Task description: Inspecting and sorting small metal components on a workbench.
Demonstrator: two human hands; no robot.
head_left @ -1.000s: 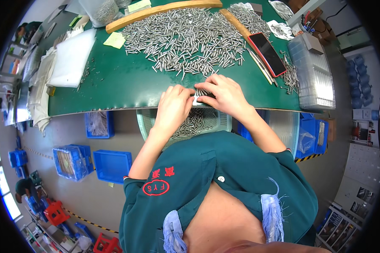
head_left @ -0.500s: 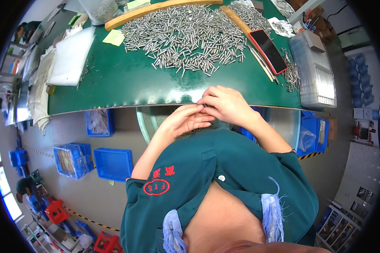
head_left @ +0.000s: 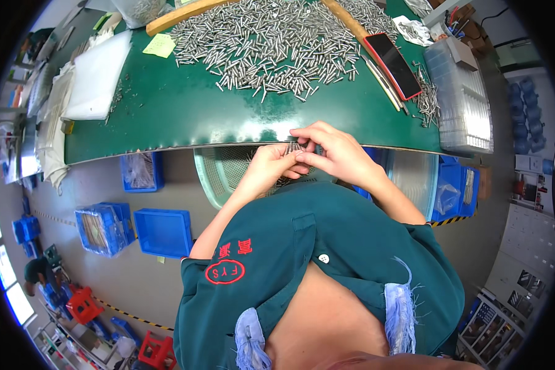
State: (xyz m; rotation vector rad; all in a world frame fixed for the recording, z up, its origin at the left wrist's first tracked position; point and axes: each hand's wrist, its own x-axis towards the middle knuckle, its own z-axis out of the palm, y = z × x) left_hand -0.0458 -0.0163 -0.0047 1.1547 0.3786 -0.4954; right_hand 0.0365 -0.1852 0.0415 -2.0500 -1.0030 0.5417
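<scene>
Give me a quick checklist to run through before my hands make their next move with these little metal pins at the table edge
1. Pins held: both the left hand and right hand pinch a small bundle of metal pins between them. Ok.
2. Hands over the catch basket: the mesh basket sits under the table edge, below the hands. Ok.
3. Supply: a large pin pile lies on the green table. Ok.
4. Phone clear of the hands: it lies at the far right of the pile. Ok.
5. Bundle ends aligned: too small to see. Cannot tell.
</scene>
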